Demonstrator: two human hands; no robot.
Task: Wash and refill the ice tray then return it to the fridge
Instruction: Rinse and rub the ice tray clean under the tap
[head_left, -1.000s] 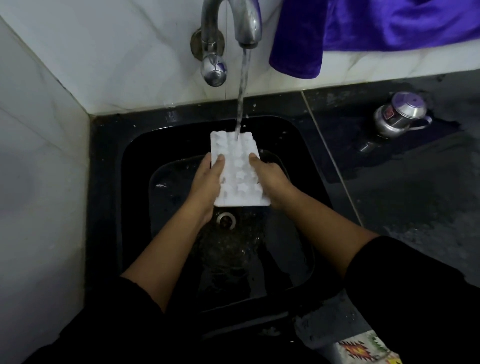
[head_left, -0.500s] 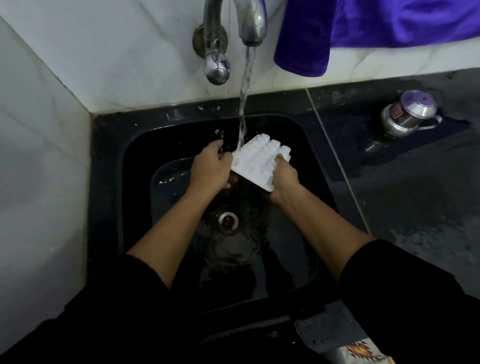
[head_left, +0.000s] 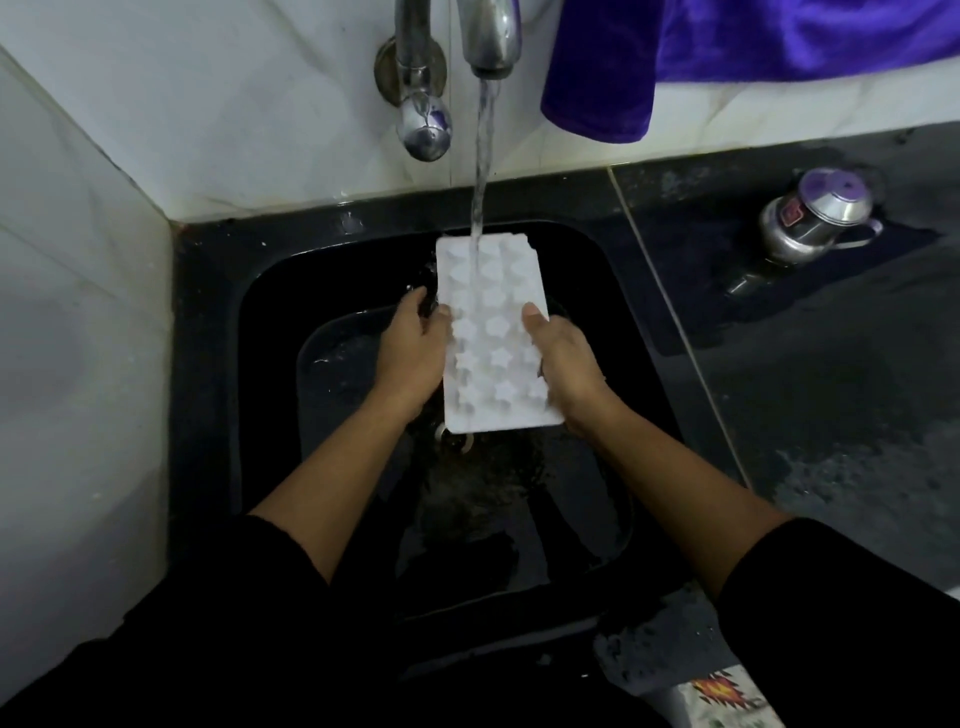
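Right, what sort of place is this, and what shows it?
Probably a home kitchen: a black sink set in a dark counter, a tap running over it, and a steel pot on the counter. The left hand and right hand hold an ice tray under the water.

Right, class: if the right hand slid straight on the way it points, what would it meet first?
The right hand grips the ice tray by its edge, so the tray comes first; beyond it, probably the water stream, then the sink wall, though depth is unclear.
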